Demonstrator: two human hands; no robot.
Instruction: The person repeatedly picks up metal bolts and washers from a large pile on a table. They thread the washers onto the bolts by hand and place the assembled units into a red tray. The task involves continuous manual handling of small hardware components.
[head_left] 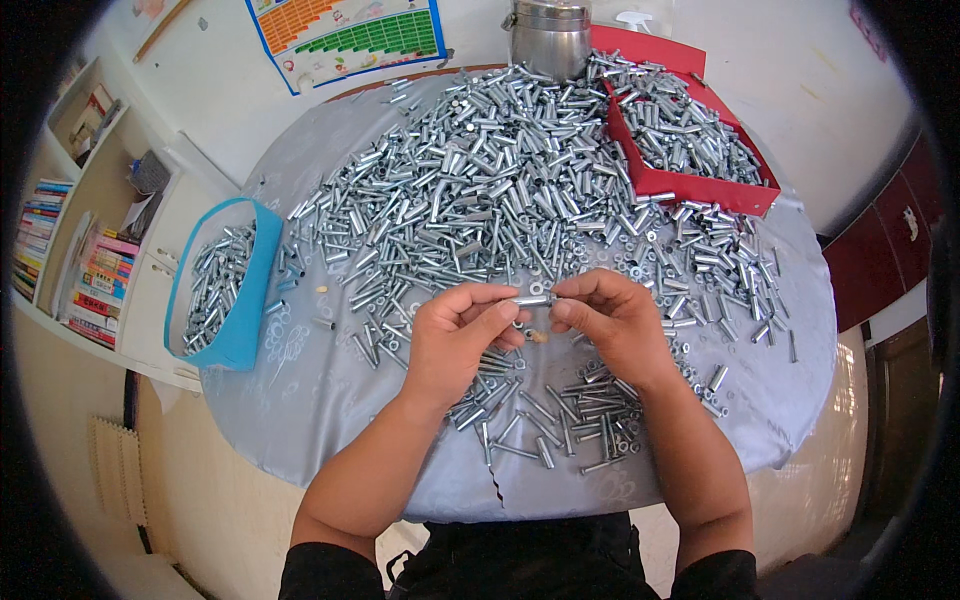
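Silver metal sleeve (532, 301): held level just in front of the heap of sleeves and bolts (470, 175), our landmark; whether a bolt sits inside is too small to tell
Left hand (450, 335): thumb and fingers pinching the sleeve's left end
Right hand (622, 325): thumb and forefinger closed on its right end; the two-ended fingertip hold probably keeps so small a piece steady
Loose bolts (600, 408): in front of the heap, between the forearms, seemingly for easy reach
Blue bin (257, 300): left of the heap, its walls containing more metal pieces
Red box (700, 188): at the heap's right, likewise stopping pieces from rolling away
Steel canister (550, 42): behind the heap, apparently out of the hands' way
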